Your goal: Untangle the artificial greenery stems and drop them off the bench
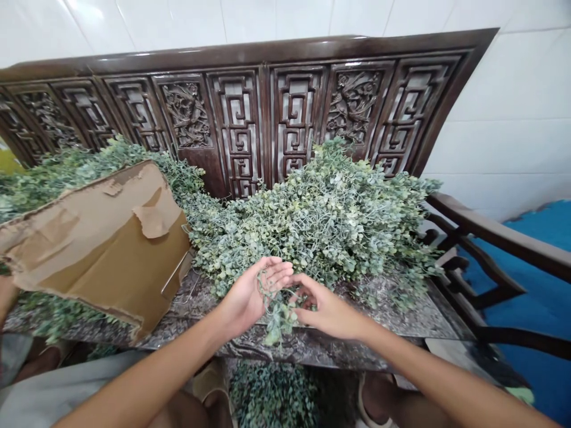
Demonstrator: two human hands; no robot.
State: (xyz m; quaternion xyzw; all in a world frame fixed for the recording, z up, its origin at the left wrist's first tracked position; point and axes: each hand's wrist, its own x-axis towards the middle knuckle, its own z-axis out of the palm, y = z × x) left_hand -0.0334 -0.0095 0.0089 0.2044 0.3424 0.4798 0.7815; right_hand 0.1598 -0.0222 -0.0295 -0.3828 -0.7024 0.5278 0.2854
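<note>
My left hand [250, 297] is palm up with its fingers stretched out. A small artificial leaf sprig [280, 321] hangs in front of it, its thin stem lying across the palm and fingers. My right hand [328, 309] comes in from the other side, thumb and fingers curled around the sprig; the exact contact is partly hidden. The two hands' fingertips meet or nearly meet. Just behind them rises a large heap of grey-green artificial foliage [321, 220] on the marble-patterned seat [348, 351].
A torn cardboard piece [120, 261] stands at left, with bent wire [176, 274] at its edge. Carved dark wood backrest [243, 59] runs behind; an armrest [499, 232] is at right. More foliage [274, 395] lies below the seat. Another person's hand [6, 294] shows far left.
</note>
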